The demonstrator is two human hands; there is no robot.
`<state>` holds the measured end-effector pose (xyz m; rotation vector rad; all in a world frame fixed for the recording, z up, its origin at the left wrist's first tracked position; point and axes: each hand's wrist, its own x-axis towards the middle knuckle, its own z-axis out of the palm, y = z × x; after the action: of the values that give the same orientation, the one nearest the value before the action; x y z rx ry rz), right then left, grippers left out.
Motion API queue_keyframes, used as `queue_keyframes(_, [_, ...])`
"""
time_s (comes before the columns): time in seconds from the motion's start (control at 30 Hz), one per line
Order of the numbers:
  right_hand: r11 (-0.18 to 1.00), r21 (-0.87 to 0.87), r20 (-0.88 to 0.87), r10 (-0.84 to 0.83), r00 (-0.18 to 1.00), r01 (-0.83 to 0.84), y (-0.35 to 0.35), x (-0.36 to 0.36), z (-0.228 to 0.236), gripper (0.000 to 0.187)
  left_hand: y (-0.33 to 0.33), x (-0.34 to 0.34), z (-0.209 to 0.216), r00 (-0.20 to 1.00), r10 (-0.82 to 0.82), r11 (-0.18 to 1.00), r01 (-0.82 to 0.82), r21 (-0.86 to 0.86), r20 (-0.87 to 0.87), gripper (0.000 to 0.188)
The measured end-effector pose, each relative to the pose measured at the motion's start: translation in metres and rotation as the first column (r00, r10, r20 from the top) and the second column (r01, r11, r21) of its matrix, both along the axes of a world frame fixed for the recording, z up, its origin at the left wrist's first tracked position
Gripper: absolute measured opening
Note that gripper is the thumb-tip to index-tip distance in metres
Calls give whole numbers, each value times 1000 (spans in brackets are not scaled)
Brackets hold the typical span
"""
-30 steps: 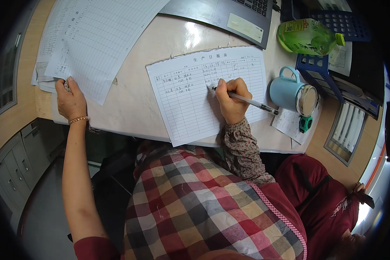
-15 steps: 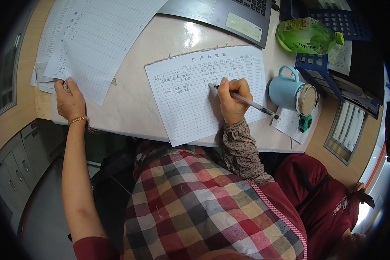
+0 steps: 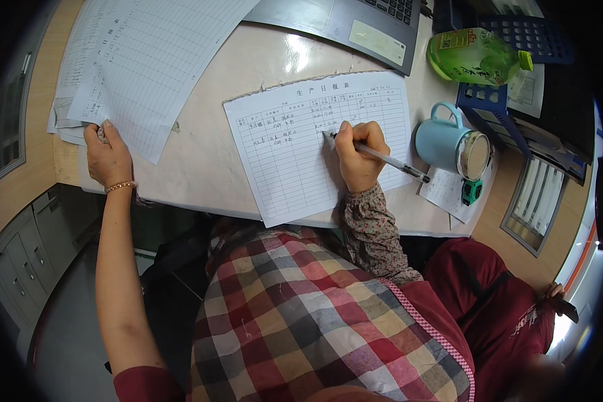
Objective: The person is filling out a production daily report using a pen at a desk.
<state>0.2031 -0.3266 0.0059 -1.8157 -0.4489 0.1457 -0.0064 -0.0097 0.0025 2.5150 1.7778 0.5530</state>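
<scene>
Laptop (image 3: 331, 23) at twelve o'clock of the form (image 3: 295, 177), mug (image 3: 441, 144) at three (just beside it). The right hand (image 3: 360, 155), hiding some columns, pinches a pen (image 3: 396, 162) over it, axis ten-to-four, tip toward ten; left hand (image 3: 110, 157) curls by papers (image 3: 151, 70) at nine, hold unclear.

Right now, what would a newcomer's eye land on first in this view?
Probably the red, grey and cream checked garment filling the lower middle. Next, the bright green bottle at upper right, with a light-blue mug below it in view. Then the right hand at centre, holding a pen to the gridded form.
</scene>
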Motion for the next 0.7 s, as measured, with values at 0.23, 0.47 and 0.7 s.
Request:
queue_keyframes(0.23, [1000, -30, 20, -5, 1000, 5, -1, 0, 1, 28, 0, 1, 1, 1000, 13, 1000, -13, -11, -16, 31])
queue_keyframes(0.47, [982, 103, -66, -150, 986, 156, 1, 2, 3, 28, 2, -1, -1, 1000, 14, 1000, -14, -7, -20, 31])
queue_keyframes(0.7, [997, 15, 22, -78, 997, 78, -6, 5, 0, 28, 0, 2, 1, 1000, 8, 1000, -8, -17, -1, 30])
